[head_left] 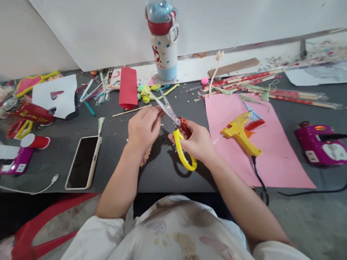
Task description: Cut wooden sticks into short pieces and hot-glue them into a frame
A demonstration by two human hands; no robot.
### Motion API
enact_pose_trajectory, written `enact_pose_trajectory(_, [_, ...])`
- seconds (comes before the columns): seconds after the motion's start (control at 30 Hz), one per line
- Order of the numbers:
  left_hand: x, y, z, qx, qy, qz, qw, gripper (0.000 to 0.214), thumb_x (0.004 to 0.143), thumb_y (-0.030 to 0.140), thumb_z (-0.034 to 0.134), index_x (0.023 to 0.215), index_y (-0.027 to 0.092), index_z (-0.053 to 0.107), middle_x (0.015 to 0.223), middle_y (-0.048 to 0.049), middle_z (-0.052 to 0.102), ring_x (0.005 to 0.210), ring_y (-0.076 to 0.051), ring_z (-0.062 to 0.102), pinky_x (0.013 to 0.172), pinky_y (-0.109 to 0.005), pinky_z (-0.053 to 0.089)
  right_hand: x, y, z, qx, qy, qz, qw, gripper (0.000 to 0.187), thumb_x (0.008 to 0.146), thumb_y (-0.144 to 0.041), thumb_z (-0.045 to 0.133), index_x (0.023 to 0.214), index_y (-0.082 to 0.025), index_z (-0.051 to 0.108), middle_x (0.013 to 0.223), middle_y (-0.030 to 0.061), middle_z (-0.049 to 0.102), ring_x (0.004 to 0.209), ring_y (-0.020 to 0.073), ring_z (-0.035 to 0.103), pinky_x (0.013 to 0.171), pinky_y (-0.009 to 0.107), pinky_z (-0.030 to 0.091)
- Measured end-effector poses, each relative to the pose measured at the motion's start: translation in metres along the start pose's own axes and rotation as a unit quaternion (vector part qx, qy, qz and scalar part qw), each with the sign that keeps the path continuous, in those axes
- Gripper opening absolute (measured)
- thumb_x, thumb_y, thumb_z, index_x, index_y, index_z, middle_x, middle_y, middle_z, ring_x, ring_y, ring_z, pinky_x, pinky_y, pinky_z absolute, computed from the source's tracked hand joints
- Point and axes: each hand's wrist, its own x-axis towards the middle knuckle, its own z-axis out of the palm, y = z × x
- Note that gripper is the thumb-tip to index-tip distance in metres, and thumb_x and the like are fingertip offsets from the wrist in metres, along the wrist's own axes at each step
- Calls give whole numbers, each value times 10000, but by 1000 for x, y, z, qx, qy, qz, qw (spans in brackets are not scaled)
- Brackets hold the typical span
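Observation:
My right hand [197,139] is closed around the handles of a pair of scissors [185,155], one loop yellow and the other red. Their blades are parted and point up and left, toward my left hand [144,128]. The left fingers are pinched together beside the blades; what they hold is hidden. A thin wooden stick [129,111] shows just left of that hand, and I cannot tell whether the fingers touch it. Small light-brown pieces [146,157] lie on the table under the left wrist.
A yellow glue gun [243,136] rests on a pink sheet [276,166] at right, near a purple power strip [322,145]. A phone [83,162] lies left. Behind stand a bottle [165,43], a red paper piece [128,88] and packaged sticks [299,95].

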Motion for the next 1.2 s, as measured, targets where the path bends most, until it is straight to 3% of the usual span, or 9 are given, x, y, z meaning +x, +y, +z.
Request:
enact_pose_trajectory(0.2, [-1,-5,-1,-53,13,27,998,188,830,98,452,731,192,581,793,-12,670,735,-122,636,640,-221,474,0,-2,-2,-31,2,-28,999,289,623,-387,683,743,-190,510,612,-44,520,538,91,436,549,241,339])
enact_pose_trajectory(0.43, [3,-4,-10,-114,-38,25,992,187,794,63,476,719,179,602,794,-10,698,718,-111,650,619,-196,483,-1,-2,-2,-26,-22,-52,998,384,655,-470,677,878,-188,544,709,-17,586,578,110,486,549,248,357])
enact_pose_trajectory(0.83, [3,-5,-13,-111,-90,5,990,203,804,68,454,829,178,622,880,-29,699,805,-135,657,692,-221,495,0,0,-4,5,-24,-29,999,284,613,-348,695,777,-183,533,638,-49,526,566,86,451,539,229,349])
enact_pose_trajectory(1.0, [2,-5,-9,-102,-101,-18,990,164,830,107,457,784,180,596,874,-36,693,817,-140,653,695,-228,485,1,1,-2,2,-20,-13,1000,287,619,-366,689,769,-183,527,640,-35,542,571,95,459,541,235,329])
enact_pose_trajectory(1.2, [2,-2,-3,-64,-74,-11,995,153,880,163,443,833,186,586,869,-44,689,803,-145,651,669,-234,469,3,3,1,13,-11,-13,1000,366,631,-478,690,744,-187,498,653,-27,548,579,100,464,549,240,333])
